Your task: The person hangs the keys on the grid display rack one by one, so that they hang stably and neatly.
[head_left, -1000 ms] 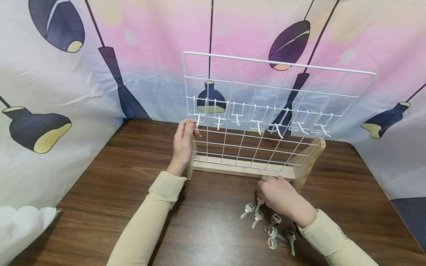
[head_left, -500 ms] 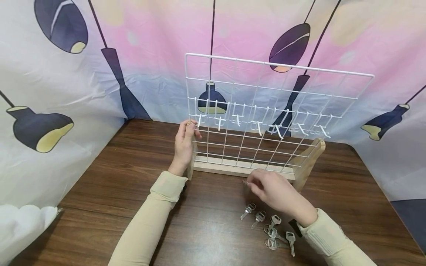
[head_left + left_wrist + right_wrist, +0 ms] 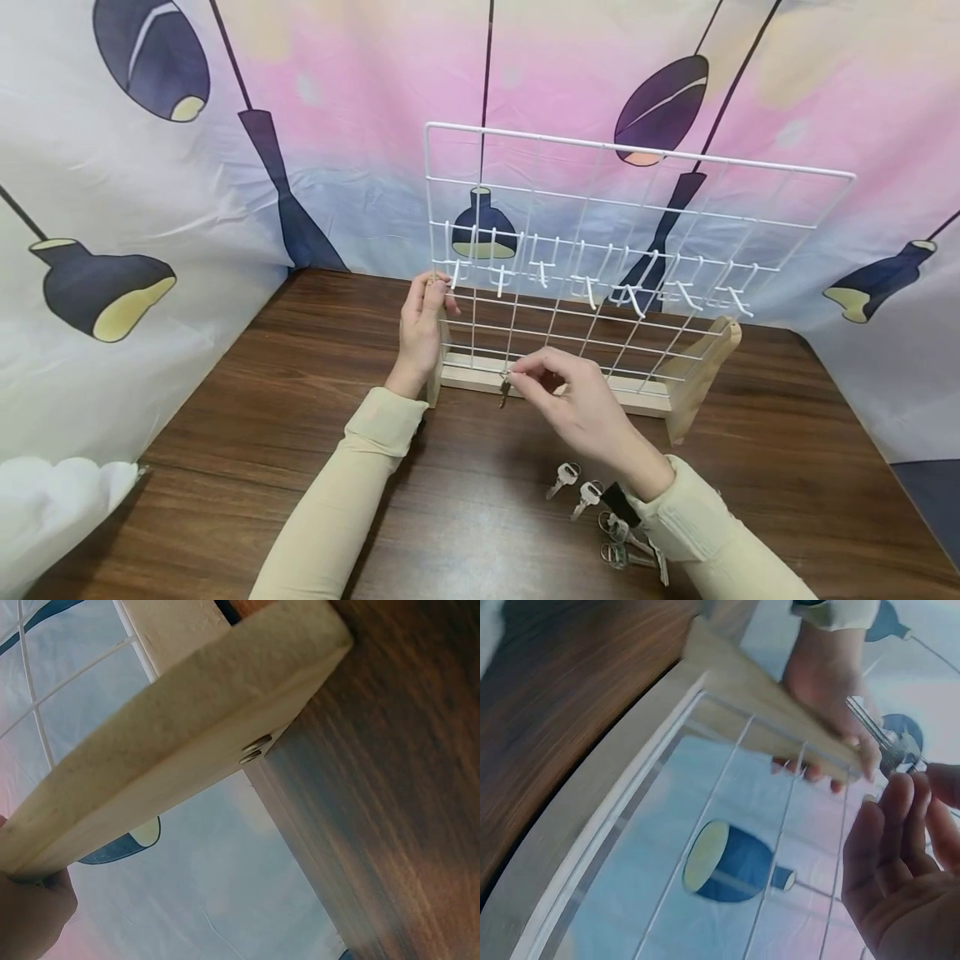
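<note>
My left hand (image 3: 422, 333) grips the top of the rack's left wooden side (image 3: 172, 742); part of that hand shows at the left wrist view's lower left. Between thumb and fingertips, my right hand (image 3: 577, 408) pinches a key (image 3: 504, 393) by its ring, and the key hangs down in front of the rack's wooden base bar (image 3: 480, 379). In the right wrist view the same key (image 3: 870, 724) sticks out past the fingertips. The white wire grid (image 3: 570, 196) stands upright and carries a row of white hooks (image 3: 588, 292) with no keys on them.
Several loose keys (image 3: 588, 496) with rings lie on the dark wooden table (image 3: 465, 517), some partly covered by the right wrist. The rack's right wooden side (image 3: 701, 379) stands beyond the right hand. A printed cloth (image 3: 360, 100) hangs behind.
My right hand has lifted one key off the table and carried it up and left, toward the rack's base bar. The left hand keeps its grip; the head view has shifted slightly.
</note>
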A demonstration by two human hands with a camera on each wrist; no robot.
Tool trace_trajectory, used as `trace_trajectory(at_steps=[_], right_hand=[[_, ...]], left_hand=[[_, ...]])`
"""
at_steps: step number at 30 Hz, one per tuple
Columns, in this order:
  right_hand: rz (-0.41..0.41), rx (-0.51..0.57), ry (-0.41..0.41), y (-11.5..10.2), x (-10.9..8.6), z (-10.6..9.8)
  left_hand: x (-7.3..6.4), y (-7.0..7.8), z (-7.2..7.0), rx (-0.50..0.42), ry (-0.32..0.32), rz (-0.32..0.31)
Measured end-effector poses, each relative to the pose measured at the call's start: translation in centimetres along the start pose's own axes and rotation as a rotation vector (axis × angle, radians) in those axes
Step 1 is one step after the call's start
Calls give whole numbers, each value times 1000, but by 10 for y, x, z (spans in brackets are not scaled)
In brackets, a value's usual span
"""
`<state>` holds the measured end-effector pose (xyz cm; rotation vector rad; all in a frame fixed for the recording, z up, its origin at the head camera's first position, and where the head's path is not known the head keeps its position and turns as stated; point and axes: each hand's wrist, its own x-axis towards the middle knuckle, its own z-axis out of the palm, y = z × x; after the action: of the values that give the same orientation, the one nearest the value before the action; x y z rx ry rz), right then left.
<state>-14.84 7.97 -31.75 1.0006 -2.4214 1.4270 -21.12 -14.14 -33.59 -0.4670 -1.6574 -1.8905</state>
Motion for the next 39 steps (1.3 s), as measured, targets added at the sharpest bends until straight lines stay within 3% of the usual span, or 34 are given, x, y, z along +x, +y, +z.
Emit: trace_trajectory(at_steps=[5,11,15,22,39], right_hand=[[40,151,74,-25,10,8],[40,321,142,-51,21,16],[24,392,181,-53,29,22],[32,480,266,-31,41,39],[98,798,366,-40,64,63]], left_hand=[[3,-22,-4,-53,11,24],[2,-19,-3,-54,22,-15],[2,-14,-1,-17,25,-36],[-1,11,7,-2,30,-30],[-3,13,6,40,35,-25]])
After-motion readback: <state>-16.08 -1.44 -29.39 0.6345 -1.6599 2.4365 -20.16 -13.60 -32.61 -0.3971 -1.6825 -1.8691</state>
